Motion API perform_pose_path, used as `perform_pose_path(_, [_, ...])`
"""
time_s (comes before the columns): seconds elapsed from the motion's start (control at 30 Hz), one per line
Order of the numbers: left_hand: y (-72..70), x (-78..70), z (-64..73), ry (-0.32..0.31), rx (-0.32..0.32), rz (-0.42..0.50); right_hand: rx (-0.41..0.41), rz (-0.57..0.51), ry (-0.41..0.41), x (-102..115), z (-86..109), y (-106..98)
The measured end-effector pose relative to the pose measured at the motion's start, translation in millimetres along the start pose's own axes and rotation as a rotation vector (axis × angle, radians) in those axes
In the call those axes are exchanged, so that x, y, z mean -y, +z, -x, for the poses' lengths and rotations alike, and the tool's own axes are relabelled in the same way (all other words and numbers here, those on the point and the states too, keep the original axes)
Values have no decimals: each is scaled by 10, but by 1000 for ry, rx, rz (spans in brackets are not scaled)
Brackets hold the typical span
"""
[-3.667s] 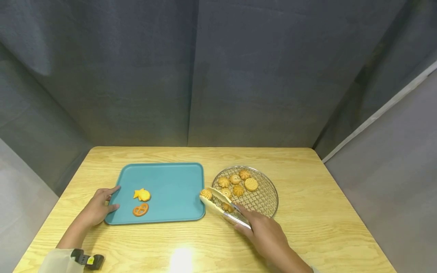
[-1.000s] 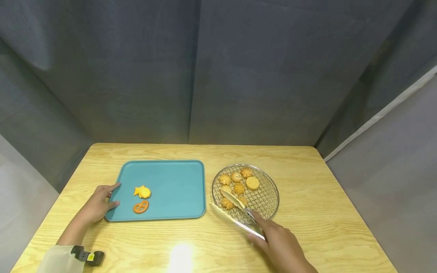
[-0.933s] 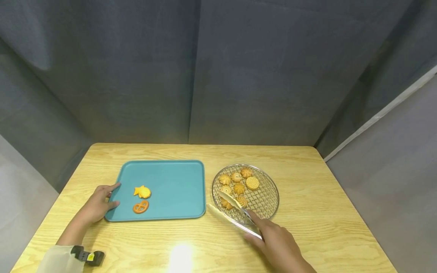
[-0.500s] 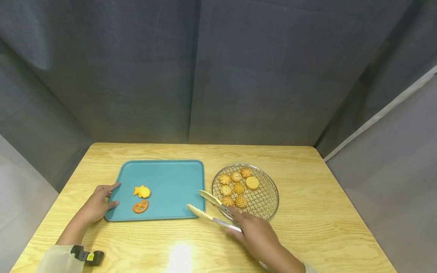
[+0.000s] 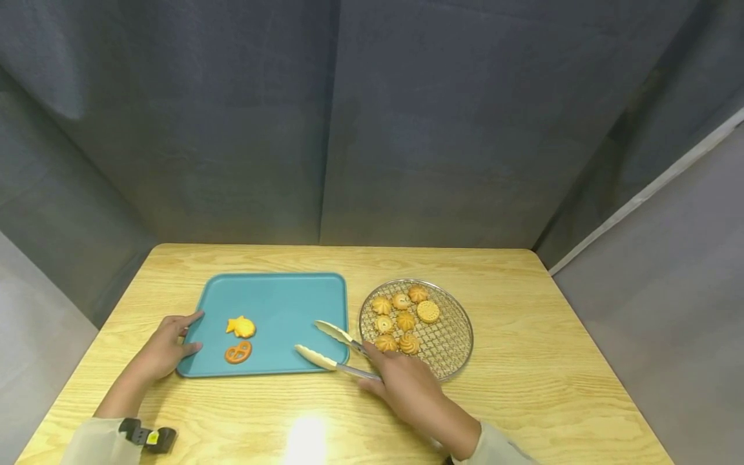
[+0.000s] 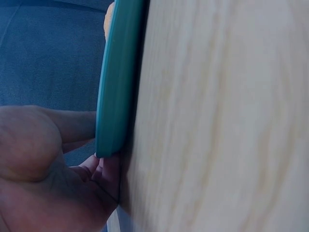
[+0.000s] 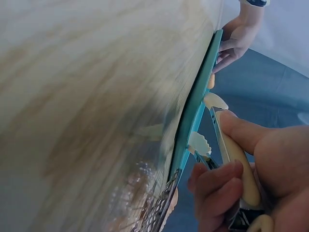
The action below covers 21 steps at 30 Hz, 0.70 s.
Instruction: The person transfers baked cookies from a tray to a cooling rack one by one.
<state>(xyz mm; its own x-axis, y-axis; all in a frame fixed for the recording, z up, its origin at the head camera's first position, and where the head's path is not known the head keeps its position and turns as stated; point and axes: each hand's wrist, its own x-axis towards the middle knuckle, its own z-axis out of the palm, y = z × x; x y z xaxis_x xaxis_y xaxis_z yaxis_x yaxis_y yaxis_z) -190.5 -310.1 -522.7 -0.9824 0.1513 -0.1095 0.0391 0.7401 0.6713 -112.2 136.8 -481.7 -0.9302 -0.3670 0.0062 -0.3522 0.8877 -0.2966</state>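
My right hand point(image 5: 409, 387) grips a pair of tongs point(image 5: 318, 358) with pale scalloped tips and metal arms. The tips stand apart over the right part of a teal tray point(image 5: 285, 294), with nothing between them. In the right wrist view, thumb and curled fingers wrap the tongs' cream handle point(image 7: 236, 154). At the tray's left edge, my left hand point(image 5: 165, 349) holds the rim; the left wrist view has its thumb and fingers on either side of the tray edge point(image 6: 113, 96). A fish-shaped cookie point(image 5: 241, 327) and a pretzel point(image 5: 238, 352) lie on the tray's left half.
Right of the tray is a round wire rack point(image 5: 450, 342) bearing several cookies, among them a swirl cookie point(image 5: 409, 343) and a flat round one point(image 5: 428, 311). The wooden table point(image 5: 523, 361) is bounded by grey curtains point(image 5: 436, 129) behind.
At 3.7 s ago the tongs held the swirl cookie near the tray's right edge; it now lies on the rack. The parted tongs have since moved left over the tray. The left hand stays.
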Motion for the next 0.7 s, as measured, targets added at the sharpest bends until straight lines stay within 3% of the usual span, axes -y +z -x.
perform_pose_path(0.33, [9, 37, -20, -4, -3, -10, 30, -28, -39, 142, -194, 44])
perform_pose_path(0.7, [15, 49, -36, -17, 1, -14, 117, -92, -71, 370, -359, 95])
